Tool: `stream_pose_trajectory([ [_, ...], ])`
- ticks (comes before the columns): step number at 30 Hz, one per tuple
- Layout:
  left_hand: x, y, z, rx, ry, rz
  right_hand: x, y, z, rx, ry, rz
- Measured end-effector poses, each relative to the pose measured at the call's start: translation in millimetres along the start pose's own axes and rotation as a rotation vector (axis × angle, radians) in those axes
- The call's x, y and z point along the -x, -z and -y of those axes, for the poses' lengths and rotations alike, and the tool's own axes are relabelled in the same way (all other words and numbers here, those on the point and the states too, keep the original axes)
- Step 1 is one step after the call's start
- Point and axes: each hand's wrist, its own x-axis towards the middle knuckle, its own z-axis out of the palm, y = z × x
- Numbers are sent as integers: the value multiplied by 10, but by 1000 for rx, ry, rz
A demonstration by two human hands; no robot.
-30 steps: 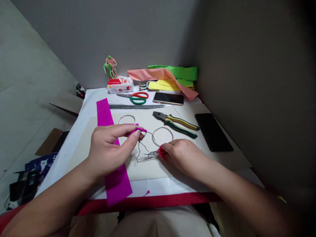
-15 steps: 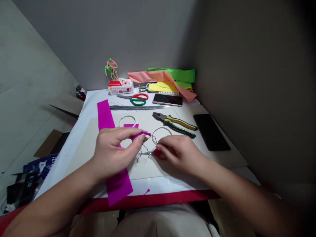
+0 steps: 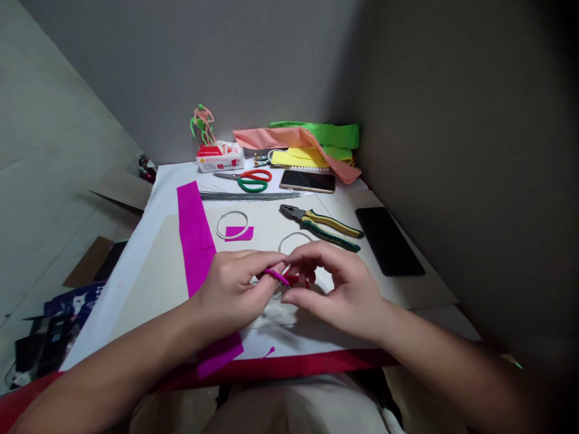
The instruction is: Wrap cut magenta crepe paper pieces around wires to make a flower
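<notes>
My left hand (image 3: 242, 286) pinches a twisted wire wrapped in magenta crepe paper (image 3: 278, 276); the wrapped end sticks out past the thumb toward the right. My right hand (image 3: 337, 286) is curved around that end, its thumb and forefinger apart, with the fingertips close to the left ones. Whether they touch the wire is hard to make out. Beneath both hands lie red-handled scissors (image 3: 296, 279), mostly hidden. A long magenta crepe paper strip (image 3: 194, 235) runs under my left forearm. The thin wire branches below the hold are mostly hidden.
Pliers (image 3: 321, 228), a black tablet-like slab (image 3: 389, 241) and wire rings (image 3: 232, 225) lie on the board. Farther back are red-and-green scissors (image 3: 248, 179), a bundle of wires (image 3: 248, 196), a phone (image 3: 307, 181), folded crepe paper (image 3: 312, 154) and a tissue pack (image 3: 221, 158) beside a wire figure (image 3: 203, 125).
Both hands have come together and the wrapped wire has tilted downward to the right. My right thumb and forefinger have spread apart around its end.
</notes>
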Motion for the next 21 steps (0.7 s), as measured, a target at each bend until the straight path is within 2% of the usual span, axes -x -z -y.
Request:
stream_pose_trajectory([
  [4,-3,-41,-13,-13,-21,10,23,-49,3,85,22,-44],
  [9,3,-27,-19,7,25,19,12,-44,18,38,-83,-74],
  [15,-4,17,-24,36,152,90,-30,-38,11,-213,-323,-40],
  [21,-16,45,7,112,234,191,-35,-39,-46,-515,-421,-73],
])
